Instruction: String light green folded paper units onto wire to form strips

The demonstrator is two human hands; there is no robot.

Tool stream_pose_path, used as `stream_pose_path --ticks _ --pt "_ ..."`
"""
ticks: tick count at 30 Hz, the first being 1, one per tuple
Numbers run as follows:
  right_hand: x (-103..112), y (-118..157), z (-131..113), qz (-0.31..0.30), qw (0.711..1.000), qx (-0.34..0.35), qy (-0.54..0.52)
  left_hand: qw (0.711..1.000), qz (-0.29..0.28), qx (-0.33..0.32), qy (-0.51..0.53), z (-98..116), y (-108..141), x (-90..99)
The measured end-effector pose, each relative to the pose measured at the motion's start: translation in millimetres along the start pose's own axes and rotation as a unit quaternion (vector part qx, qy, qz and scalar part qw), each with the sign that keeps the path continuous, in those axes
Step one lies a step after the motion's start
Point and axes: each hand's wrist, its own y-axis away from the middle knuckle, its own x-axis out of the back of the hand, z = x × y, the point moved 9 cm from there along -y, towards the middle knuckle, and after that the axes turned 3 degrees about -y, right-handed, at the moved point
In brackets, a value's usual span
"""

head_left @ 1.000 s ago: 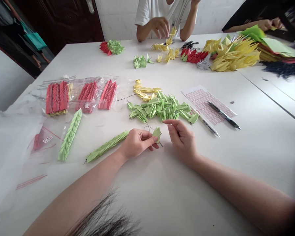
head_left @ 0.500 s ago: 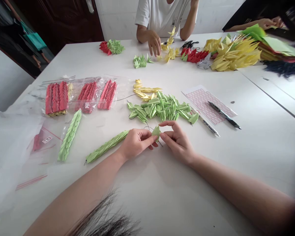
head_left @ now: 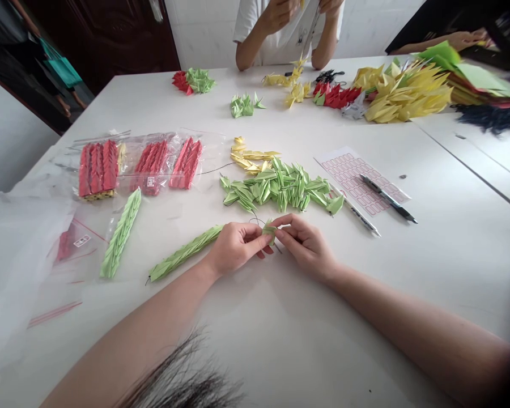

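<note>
Between my two hands is a small folded green paper crane. My left hand pinches it between thumb and fingers, and my right hand is closed on its right edge with thumb and index finger. A thin dark thread loops above my left fingers, and a needle-like tip pokes out below the crane. Running left from my left hand, a braid-like strand of green folded cranes lies on the table, its far end tied with dark thread. A loose pile of green folded cranes lies just beyond my hands.
Bagged red strands and a bagged green strand lie at left. Yellow folded pieces sit behind the pile. A label sheet with two pens is at right. Across the table, a person handles yellow paper.
My right index finger has come down onto the crane, and its raised top now looks folded lower. The person opposite has lifted a hand from the yellow pieces to chest height.
</note>
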Motion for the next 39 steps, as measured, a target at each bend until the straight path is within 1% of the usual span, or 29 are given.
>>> stream_pose_path --ticks 2,5,9,14,18,20,23,25,27,31,33,36,39 --pt "3 1 -2 0.029 0.998 0.019 0.051 1.0 -0.002 0.005 0.012 -1 0 0.0" --pt "8 4 -9 0.076 0.986 0.056 0.135 0.999 -0.006 0.016 0.035 -2 -1 -0.3" --pt "8 7 -21 0.097 0.967 0.105 0.21 0.996 -0.02 0.036 0.075 -2 -1 -2.3" --pt "10 9 -26 0.119 0.955 0.12 0.245 0.992 -0.028 0.054 0.108 -2 -1 -4.3" --pt "13 10 -25 0.138 0.955 0.116 0.236 0.992 -0.028 0.054 0.109 -2 -2 -4.1" --pt "16 9 -22 0.148 0.958 0.1 0.222 0.993 -0.031 0.052 0.103 -3 -2 -4.2" --pt "27 6 -13 0.182 0.966 0.045 0.181 0.996 -0.034 0.044 0.07 -6 -2 -4.4" --pt "34 5 -4 0.203 0.97 0.003 0.132 0.998 -0.031 0.037 0.042 -7 -2 -4.0" --pt "34 3 4 0.192 0.978 -0.019 0.074 0.999 -0.023 0.029 0.02 -6 -2 -2.7" --pt "19 2 8 0.106 0.994 -0.018 -0.019 1.0 -0.012 0.016 -0.007 -2 -2 -1.6" --pt "13 4 11 0.072 0.995 -0.03 -0.063 1.0 -0.009 0.015 -0.011 -1 -2 -1.5" --pt "7 5 15 0.041 0.989 -0.053 -0.132 1.0 -0.004 0.012 -0.015 1 -1 -0.8" --pt "2 6 14 0.016 0.986 -0.062 -0.154 1.0 -0.003 0.012 -0.016 0 -1 -0.5"
